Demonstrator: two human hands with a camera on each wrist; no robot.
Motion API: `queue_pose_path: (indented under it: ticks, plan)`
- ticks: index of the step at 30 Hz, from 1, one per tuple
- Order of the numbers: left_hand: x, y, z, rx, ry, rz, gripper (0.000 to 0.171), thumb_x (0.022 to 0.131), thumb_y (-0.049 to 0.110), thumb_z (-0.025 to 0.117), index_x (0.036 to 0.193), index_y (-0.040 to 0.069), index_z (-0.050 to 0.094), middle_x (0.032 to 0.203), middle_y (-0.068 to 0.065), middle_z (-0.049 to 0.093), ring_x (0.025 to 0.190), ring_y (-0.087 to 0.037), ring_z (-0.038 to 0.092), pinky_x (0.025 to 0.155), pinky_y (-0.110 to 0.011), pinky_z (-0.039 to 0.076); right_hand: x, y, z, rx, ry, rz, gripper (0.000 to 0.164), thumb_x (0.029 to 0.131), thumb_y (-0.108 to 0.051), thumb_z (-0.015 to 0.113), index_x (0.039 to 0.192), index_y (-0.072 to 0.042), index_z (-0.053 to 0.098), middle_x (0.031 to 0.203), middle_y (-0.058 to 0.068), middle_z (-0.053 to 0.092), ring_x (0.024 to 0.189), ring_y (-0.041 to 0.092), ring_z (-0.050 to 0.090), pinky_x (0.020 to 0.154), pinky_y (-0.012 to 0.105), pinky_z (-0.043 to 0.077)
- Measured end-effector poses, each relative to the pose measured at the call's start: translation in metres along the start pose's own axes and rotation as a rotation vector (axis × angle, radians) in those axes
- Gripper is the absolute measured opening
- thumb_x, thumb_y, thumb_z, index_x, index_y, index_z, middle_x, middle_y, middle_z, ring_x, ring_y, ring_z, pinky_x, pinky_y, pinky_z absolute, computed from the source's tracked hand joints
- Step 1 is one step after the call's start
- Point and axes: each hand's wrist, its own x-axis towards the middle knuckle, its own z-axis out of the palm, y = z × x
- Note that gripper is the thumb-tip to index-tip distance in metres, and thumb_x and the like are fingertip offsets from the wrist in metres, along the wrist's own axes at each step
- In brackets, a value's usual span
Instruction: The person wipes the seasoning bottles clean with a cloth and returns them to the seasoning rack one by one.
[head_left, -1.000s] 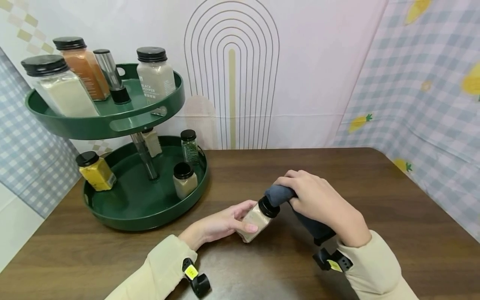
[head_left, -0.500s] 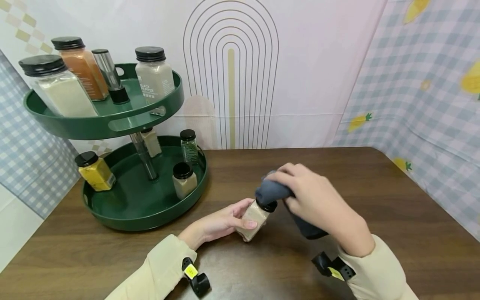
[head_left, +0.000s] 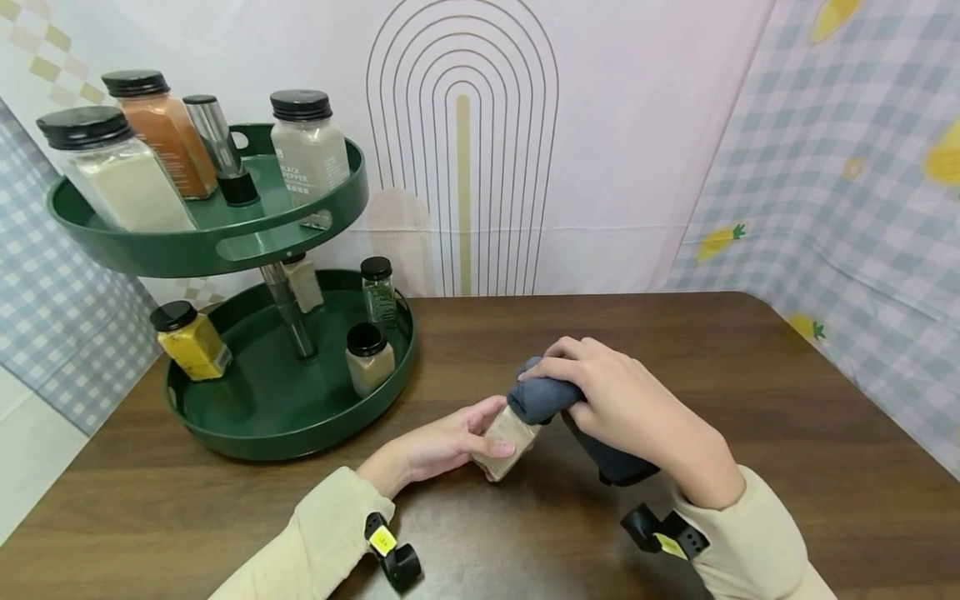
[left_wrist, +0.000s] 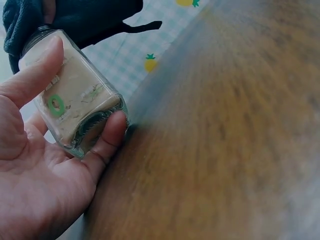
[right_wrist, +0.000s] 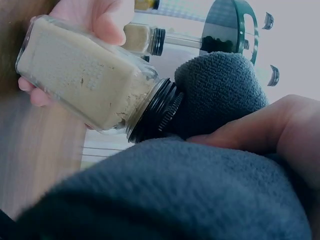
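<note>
A small glass spice jar of beige powder with a black lid is held tilted above the table by my left hand. In the left wrist view the thumb lies along one side of the jar and a finger curls at its base. My right hand grips a dark blue-grey cloth, bunched over the lid. The cloth's loose end hangs below that hand. Seen from the right wrist, the cloth touches the lid's top and side.
To the left stands a two-tier green turntable rack. Its upper tray bears large jars and a steel grinder. Small jars stand on the lower tray, with a yellow one leaning at its left rim. Patterned cloths hang behind the wooden table.
My right hand has moved slightly left with the cloth, which now covers nearly all of the lid in the head view. The left hand and jar have hardly moved.
</note>
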Motion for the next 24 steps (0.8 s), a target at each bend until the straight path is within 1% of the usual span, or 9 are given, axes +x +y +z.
queue_pose_path:
  ticks: [3, 6, 11, 16, 24]
  plan:
    - [0.0, 0.001, 0.0004, -0.014, -0.002, 0.004, 0.067, 0.086, 0.023, 0.066, 0.142, 0.014, 0.029, 0.128, -0.01, 0.051, 0.111, -0.017, 0.052, 0.094, -0.032, 0.042, 0.0, 0.0003, 0.0001, -0.002, -0.016, 0.03, 0.048, 0.069, 0.01, 0.057, 0.103, -0.021, 0.066, 0.1, -0.003, 0.061, 0.09, 0.018, 0.06, 0.074, 0.038, 0.05]
    - [0.0001, 0.0015, 0.0004, -0.019, 0.001, 0.0, 0.064, 0.088, 0.021, 0.064, 0.142, 0.015, 0.03, 0.129, -0.01, 0.051, 0.112, -0.017, 0.052, 0.094, -0.033, 0.042, -0.0001, 0.0, -0.0001, -0.013, -0.028, 0.048, 0.046, 0.069, 0.009, 0.058, 0.103, -0.02, 0.065, 0.1, -0.002, 0.061, 0.089, 0.018, 0.06, 0.073, 0.039, 0.05]
    - [0.0006, 0.0013, 0.0004, -0.01, 0.009, -0.008, 0.064, 0.088, 0.021, 0.063, 0.142, 0.015, 0.029, 0.126, -0.007, 0.051, 0.109, -0.016, 0.051, 0.093, -0.033, 0.041, -0.0014, 0.0011, 0.0005, -0.022, -0.041, 0.073, 0.042, 0.071, 0.009, 0.059, 0.1, -0.021, 0.063, 0.098, -0.003, 0.059, 0.086, 0.017, 0.058, 0.067, 0.037, 0.049]
    - [0.0005, 0.0006, 0.0002, -0.019, 0.011, -0.013, 0.065, 0.088, 0.021, 0.064, 0.142, 0.015, 0.029, 0.125, -0.007, 0.052, 0.11, -0.016, 0.051, 0.094, -0.033, 0.04, -0.0033, 0.0046, 0.0003, -0.03, -0.064, 0.093, 0.041, 0.072, 0.008, 0.06, 0.1, -0.021, 0.062, 0.094, -0.003, 0.058, 0.083, 0.017, 0.057, 0.064, 0.035, 0.048]
    - [0.0009, 0.0004, 0.0007, -0.034, 0.003, 0.009, 0.061, 0.088, 0.017, 0.062, 0.14, 0.012, 0.03, 0.126, -0.014, 0.053, 0.11, -0.018, 0.054, 0.09, -0.031, 0.044, -0.0043, 0.0066, -0.0031, -0.037, -0.109, 0.115, 0.04, 0.071, 0.008, 0.06, 0.099, -0.021, 0.06, 0.091, -0.002, 0.056, 0.08, 0.018, 0.055, 0.059, 0.034, 0.045]
